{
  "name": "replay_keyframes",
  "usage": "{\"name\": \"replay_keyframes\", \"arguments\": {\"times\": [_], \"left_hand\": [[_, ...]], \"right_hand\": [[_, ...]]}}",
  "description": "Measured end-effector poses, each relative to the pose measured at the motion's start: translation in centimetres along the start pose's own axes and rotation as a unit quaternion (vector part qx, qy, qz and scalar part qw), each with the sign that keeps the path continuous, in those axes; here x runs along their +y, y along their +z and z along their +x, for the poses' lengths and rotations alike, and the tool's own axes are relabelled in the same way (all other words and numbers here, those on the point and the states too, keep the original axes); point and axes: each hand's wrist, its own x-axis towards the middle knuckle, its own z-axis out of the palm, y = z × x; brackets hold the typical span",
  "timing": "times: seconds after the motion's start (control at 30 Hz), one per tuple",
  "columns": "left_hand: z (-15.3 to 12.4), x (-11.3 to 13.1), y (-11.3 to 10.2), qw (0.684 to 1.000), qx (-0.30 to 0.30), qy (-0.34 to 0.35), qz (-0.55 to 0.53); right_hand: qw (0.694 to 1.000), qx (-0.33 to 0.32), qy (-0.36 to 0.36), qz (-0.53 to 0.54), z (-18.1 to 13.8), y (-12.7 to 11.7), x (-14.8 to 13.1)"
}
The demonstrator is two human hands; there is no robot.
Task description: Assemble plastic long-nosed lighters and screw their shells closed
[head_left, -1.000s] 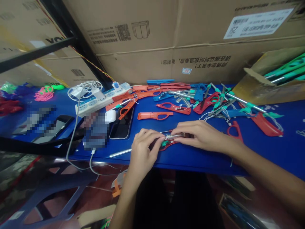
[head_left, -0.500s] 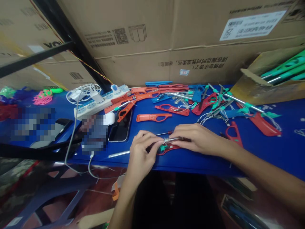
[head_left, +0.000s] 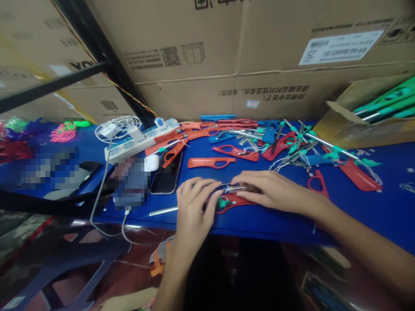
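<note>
A half-built long-nosed lighter with a red handle shell (head_left: 238,204) lies near the table's front edge. Its metal tube (head_left: 164,211) sticks out to the left from beneath my left hand (head_left: 196,203). The fingers and thumb of that hand close round the lighter's front, beside a green part (head_left: 223,203). My right hand (head_left: 272,188) is closed on a brownish see-through fuel tank (head_left: 249,188) with a metal tip, held just above the shell and pointing left. My fingertips hide part of both pieces. An orange lighter shell (head_left: 211,163) lies just behind my hands.
Behind are piled red, blue and orange lighter shells with metal tubes (head_left: 330,144) and white wires. A power strip (head_left: 129,147), cables and a phone (head_left: 166,175) lie to the left. At the right stands a cardboard box (head_left: 340,125) of green lighters. Large cartons (head_left: 194,95) back the table.
The camera view has shifted slightly. The fuel tank now lies more level, close above the red shell, and both hands have stayed nearly in place.
</note>
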Motion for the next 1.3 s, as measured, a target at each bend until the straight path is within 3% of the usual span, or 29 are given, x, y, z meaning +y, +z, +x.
{"name": "replay_keyframes", "arguments": {"times": [0.1,0.23,0.47,0.9,1.3], "left_hand": [[-0.8,-0.4,-0.9,0.999,0.011,0.006,0.046],[-1.9,-1.1,-1.8,0.997,-0.057,0.034,0.046],[-2.3,-1.3,-1.4,0.996,-0.077,0.029,0.036],[1.7,-1.6,0.7,0.991,-0.109,0.077,0.022],[2.4,-2.3,1.5,0.993,-0.111,0.018,-0.027]], "right_hand": [[0.999,-0.022,-0.001,-0.03,-0.1,-0.4,-0.2],[0.998,-0.028,0.002,-0.063,-0.3,-0.5,-0.5],[0.997,-0.045,0.009,-0.056,-0.4,-1.2,-0.6],[0.993,-0.037,0.053,-0.102,-1.0,-2.6,1.0],[0.986,-0.03,0.032,-0.164,-1.0,-2.6,1.3]]}}
